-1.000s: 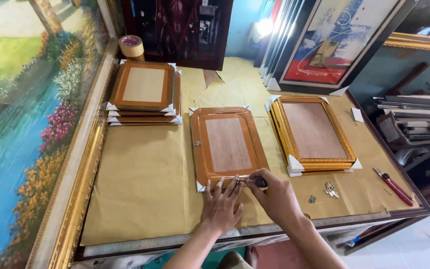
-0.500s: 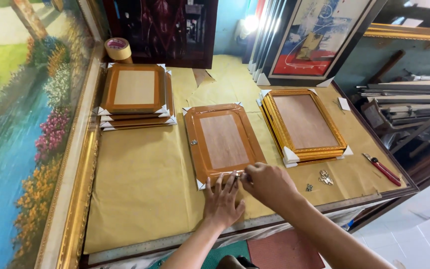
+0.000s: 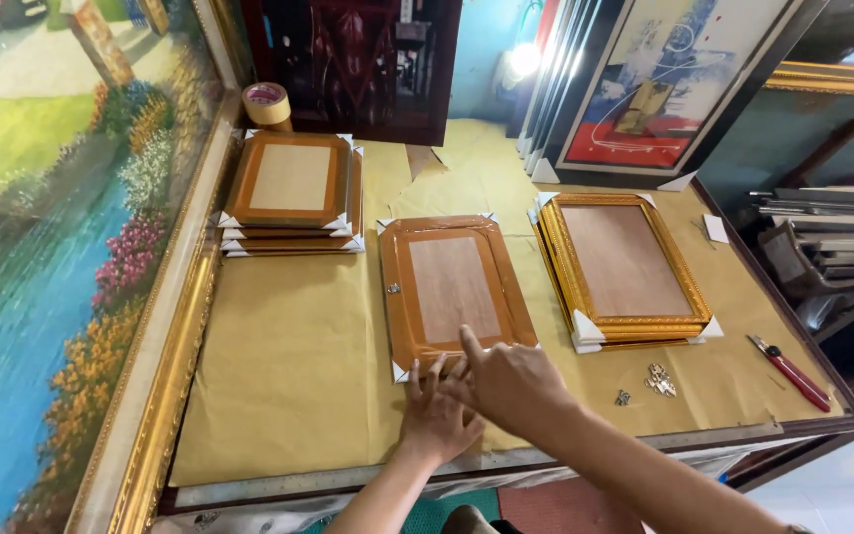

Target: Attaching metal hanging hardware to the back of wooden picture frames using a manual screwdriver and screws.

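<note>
The orange-brown picture frame (image 3: 452,290) is lying flat, back side up, at the middle of the paper-covered table. Its backing panel, a lighter brown wood grain, is sitting inside a glossy, broad moulding with cut-off inner corners. White cardboard protectors are capping its corners; the two far ones and the near left one are showing. A small metal fitting is sitting on its left rail. Its near edge is lying partly hidden under the hands.

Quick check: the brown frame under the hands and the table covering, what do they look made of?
Brown frame: seemingly wood or wood-look moulding with a glossy sheen, a matte board panel in its middle, and pale corner protectors. Table covering: tan kraft-type paper, matte, creased and overlapping. Both hands rest on the frame's near edge.
</note>
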